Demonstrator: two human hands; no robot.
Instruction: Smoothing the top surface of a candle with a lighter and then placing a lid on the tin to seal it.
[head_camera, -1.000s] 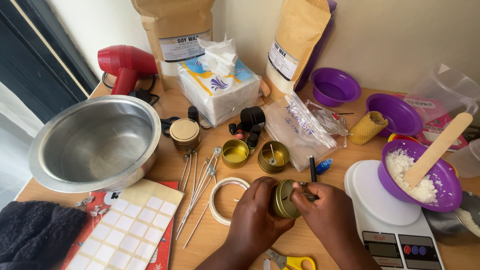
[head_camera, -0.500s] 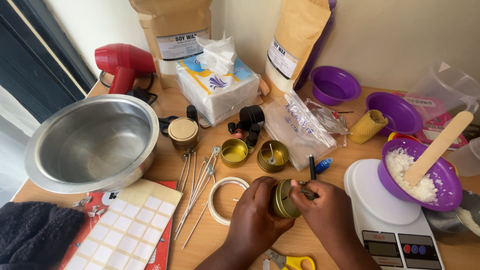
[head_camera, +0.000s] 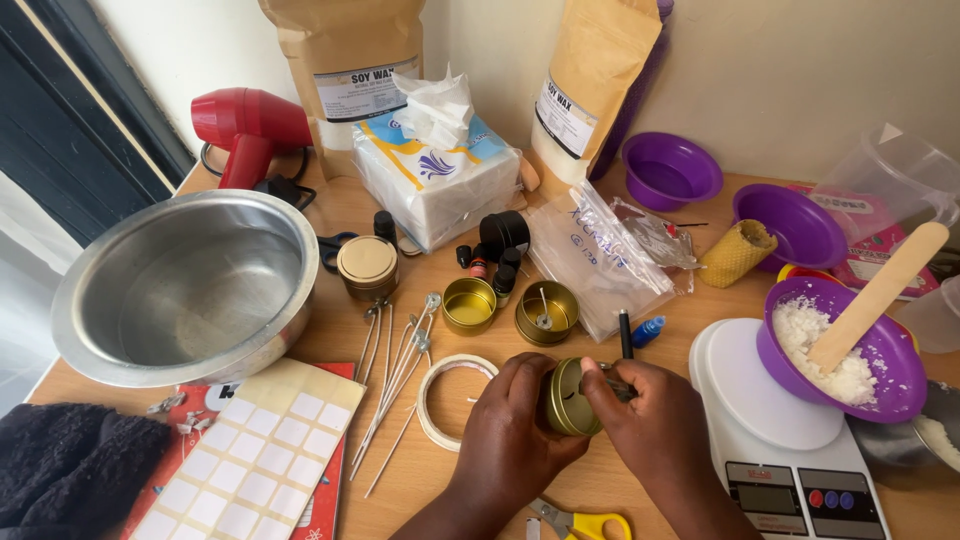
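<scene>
My left hand (head_camera: 512, 432) grips a small gold tin (head_camera: 566, 398), tilted on its side with its mouth toward my right hand. The fingers of my right hand (head_camera: 648, 422) reach into the tin's mouth, pinching something thin and dark that I cannot make out. Two more gold tins stand just behind: an empty one (head_camera: 469, 304) and one with a wick upright in it (head_camera: 546, 312). Several loose wicks (head_camera: 395, 378) and a roll of white tape (head_camera: 448, 398) lie to the left of my hands.
A steel bowl (head_camera: 190, 285) sits at the left, a sticker sheet (head_camera: 255, 455) in front of it. A white scale (head_camera: 780, 440) and a purple bowl of wax flakes (head_camera: 845, 345) with a wooden stick are at the right. Wax bags, a tissue pack (head_camera: 435, 175), a red hair dryer (head_camera: 250, 125) stand behind. Scissors (head_camera: 580, 522) lie near the edge.
Both hands have stayed on the tilted tin with only slight finger movement. Nothing else on the table has moved.
</scene>
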